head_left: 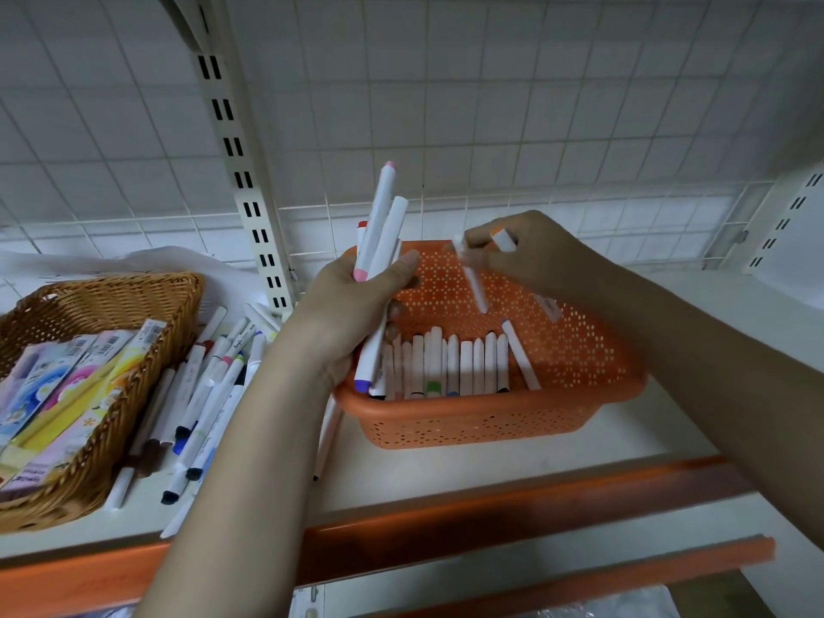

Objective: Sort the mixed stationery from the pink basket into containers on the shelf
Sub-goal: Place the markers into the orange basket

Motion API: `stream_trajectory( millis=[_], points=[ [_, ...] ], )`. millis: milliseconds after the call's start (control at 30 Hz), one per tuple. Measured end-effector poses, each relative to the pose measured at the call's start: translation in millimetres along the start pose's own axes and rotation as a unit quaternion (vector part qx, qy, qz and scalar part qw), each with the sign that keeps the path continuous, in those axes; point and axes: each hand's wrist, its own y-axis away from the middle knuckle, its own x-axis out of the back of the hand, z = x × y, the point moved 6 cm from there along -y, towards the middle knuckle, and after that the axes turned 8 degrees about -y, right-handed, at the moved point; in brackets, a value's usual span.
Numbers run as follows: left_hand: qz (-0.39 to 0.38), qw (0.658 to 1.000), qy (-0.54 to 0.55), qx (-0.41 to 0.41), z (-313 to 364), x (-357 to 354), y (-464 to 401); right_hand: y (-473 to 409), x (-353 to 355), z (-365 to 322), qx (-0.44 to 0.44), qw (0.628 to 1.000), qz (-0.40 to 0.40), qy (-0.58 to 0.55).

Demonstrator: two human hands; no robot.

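Nearest runs the orange front rail of the shelf [512,506], and above it the pale shelf board [490,466]. On the board at the near left stands a woven brown wicker basket [147,350] holding flat pastel stationery packets [58,394]. Just right of it lies a loose heap of white-barrelled pens with coloured caps [209,394]. Right of the heap, near the middle, sits the perforated orange plastic basket [490,417], with a row of white markers [450,365] lined up against its near wall and one more leaning at the row's right end. Over the basket's left edge the left hand [352,305] has its fingers curled round a bunch of white markers [379,243] that stand nearly upright. Farther right, above the basket's far side, the right hand [530,256] pinches a blurred white marker [472,278] in its fingertips. Behind stands a white wire grid [490,127] on a tiled wall.
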Motion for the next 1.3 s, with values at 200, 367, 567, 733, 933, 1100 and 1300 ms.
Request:
stream_trajectory(
  millis=[200, 367, 567, 733, 933, 1100, 1300],
  points=[
    [-0.005, 1.000, 0.002, 0.007, -1.0, -1.6, 1.7, 26.9, -46.8, 18.2, -0.025, 0.929, -0.340, 0.142],
    [-0.010, 1.000, 0.013, 0.009, 0.6, -3.6, -0.6, 7.0, -17.0, 6.9, -0.061, 0.995, -0.069, -0.028],
    [-0.039, 0.999, 0.032, 0.018, 6.6, -4.3, -2.0, 9.6, 2.1, 23.6, -0.204, 0.959, 0.076, -0.180],
    [-0.087, 0.995, -0.028, 0.028, 16.3, -8.6, -14.9, 14.4, 13.3, 10.9, -0.134, 0.982, 0.078, -0.104],
    [-0.109, 0.991, -0.056, 0.053, 14.5, -8.6, -19.7, 25.0, -2.0, 5.1, -0.014, 0.983, -0.009, 0.184],
    [-0.110, 0.991, -0.051, 0.059, 10.3, -13.5, -13.2, 44.0, -39.8, 22.3, -0.126, 0.910, -0.300, 0.258],
    [-0.152, 0.988, -0.007, 0.034, 13.7, -28.0, 1.1, 15.4, -22.6, 0.8, -0.168, 0.959, -0.030, -0.225]
  ],
)
